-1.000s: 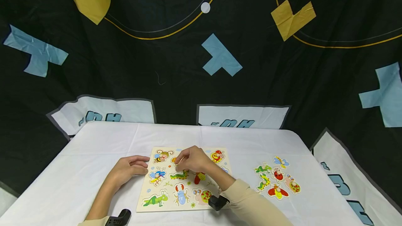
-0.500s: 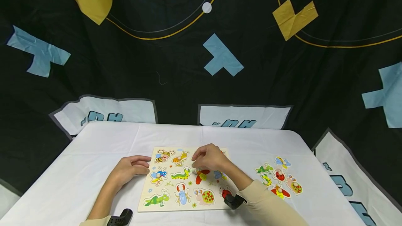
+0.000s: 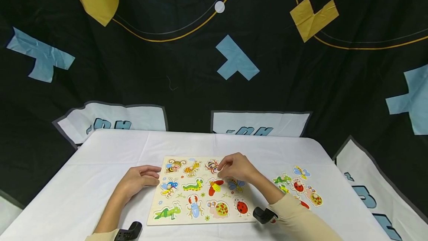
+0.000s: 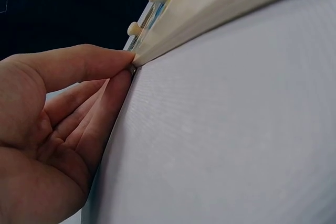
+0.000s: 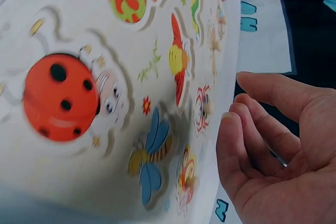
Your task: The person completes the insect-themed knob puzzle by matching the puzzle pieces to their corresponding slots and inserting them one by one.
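Observation:
A wooden insect puzzle board (image 3: 180,221) lies flat on the white table. My left hand (image 3: 138,179) is at its left edge; in the left wrist view the thumb and fingertips meet on the edge, pinching it. Over the top row, just right of the spider piece (image 3: 211,166), hovers my right hand (image 3: 239,166), hiding the top-right corner. Its fingers are loosely bent and hold nothing in the right wrist view. Below that hand, a knobbed red-and-yellow insect piece (image 5: 186,179) sits in the corner. The ladybug slot (image 5: 58,98) shows no knob.
Loose insect pieces lie right of the board, among them a ladybug piece (image 3: 298,185), a snail piece (image 3: 314,198) and a blue-winged piece (image 3: 302,172). The right sleeve (image 3: 297,211) covers part of this group. A black cloth (image 3: 187,96) hangs behind the table.
My right hand has moved right along the top row, from over the yellow striped insect to past the spider, uncovering both. My left hand stays at the board's edge.

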`<state>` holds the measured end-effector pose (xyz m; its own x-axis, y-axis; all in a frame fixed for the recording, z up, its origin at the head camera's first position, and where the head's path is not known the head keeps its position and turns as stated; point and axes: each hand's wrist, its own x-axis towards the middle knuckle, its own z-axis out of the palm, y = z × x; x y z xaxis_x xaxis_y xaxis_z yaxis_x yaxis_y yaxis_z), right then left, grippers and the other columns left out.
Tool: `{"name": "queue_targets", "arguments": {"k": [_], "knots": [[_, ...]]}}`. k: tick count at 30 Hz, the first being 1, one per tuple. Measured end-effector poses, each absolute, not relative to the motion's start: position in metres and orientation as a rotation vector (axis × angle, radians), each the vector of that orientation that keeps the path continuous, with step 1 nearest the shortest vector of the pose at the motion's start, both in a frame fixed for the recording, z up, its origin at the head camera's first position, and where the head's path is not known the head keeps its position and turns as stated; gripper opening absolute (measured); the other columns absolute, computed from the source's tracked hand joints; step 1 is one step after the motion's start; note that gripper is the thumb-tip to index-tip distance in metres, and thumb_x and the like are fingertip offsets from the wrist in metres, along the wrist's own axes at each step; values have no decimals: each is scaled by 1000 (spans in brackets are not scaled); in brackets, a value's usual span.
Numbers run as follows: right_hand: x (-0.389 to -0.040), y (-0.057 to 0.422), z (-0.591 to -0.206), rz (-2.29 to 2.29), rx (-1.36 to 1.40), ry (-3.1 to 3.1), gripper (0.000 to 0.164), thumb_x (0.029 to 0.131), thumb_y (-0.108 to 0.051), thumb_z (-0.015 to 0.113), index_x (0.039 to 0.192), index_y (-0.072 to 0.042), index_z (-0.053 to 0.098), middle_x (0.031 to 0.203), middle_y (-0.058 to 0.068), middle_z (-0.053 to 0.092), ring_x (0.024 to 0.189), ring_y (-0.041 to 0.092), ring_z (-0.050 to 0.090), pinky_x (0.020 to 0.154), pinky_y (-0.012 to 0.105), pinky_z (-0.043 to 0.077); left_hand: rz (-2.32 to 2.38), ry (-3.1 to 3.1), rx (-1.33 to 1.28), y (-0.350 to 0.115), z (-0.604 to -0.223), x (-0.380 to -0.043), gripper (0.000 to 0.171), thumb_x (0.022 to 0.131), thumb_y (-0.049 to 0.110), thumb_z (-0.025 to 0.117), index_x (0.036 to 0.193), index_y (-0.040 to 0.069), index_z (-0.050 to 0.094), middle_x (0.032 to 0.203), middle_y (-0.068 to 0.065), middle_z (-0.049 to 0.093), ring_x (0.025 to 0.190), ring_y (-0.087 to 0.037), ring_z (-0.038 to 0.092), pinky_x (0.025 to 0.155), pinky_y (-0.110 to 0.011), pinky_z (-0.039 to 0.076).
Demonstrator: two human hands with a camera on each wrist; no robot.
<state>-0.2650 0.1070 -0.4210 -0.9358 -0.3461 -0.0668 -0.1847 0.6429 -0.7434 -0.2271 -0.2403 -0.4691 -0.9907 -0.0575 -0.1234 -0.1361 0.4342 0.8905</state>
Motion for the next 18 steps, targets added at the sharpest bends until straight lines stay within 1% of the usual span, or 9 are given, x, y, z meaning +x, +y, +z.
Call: {"name": "queue_targets", "arguments": {"k": [5,11,15,18], "knots": [[-264,123,-419,-1182,-429,2651,14,72,-19,81,81,-15,71,69,-2,64,63,20,59,57,30,46,1592,2609,-184,-240,-468,-227,53,68,14,81,118,7,65,94,-4,72,86,-13,65,79,-25,45],[-262,144,-415,-1237,-388,2646,16,71,-16,82,82,-11,71,71,0,65,63,17,57,57,30,45,1583,2617,-194,-239,-468,-227,53,68,14,81,118,7,66,94,-3,72,85,-13,65,79,-27,45],[-263,157,-415,-1256,-371,2629,16,72,-16,81,83,-9,71,72,0,66,64,19,59,61,35,50,1582,2614,-198,-239,-469,-228,52,68,14,81,117,7,66,94,-3,72,85,-13,65,79,-27,45],[-262,165,-414,-1247,-374,2632,17,72,-16,81,84,-10,71,73,0,66,63,19,58,62,38,50,1579,2613,-196,-239,-468,-228,52,69,14,81,118,7,65,94,-3,72,85,-13,66,80,-27,44]]}}
